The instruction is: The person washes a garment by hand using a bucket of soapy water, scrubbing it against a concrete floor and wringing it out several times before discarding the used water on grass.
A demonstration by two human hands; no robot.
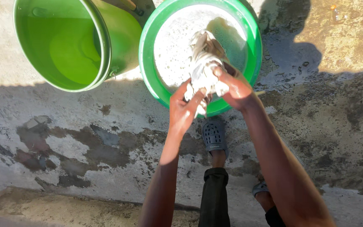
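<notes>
Both my hands grip a wet, twisted whitish cloth [203,59] over a green basin [150,50] of soapy water. My left hand [183,108] holds the cloth's lower end near the basin's front rim. My right hand [235,86] is closed around it a little higher, to the right. The cloth's upper end hangs over the foam in the basin.
A green bucket [106,46] with water stands to the left, touching the basin. The ground is wet, stained concrete [85,143]. My feet in grey slip-on shoes [214,135] stand just in front of the basin. A low concrete kerb [43,206] runs along the bottom left.
</notes>
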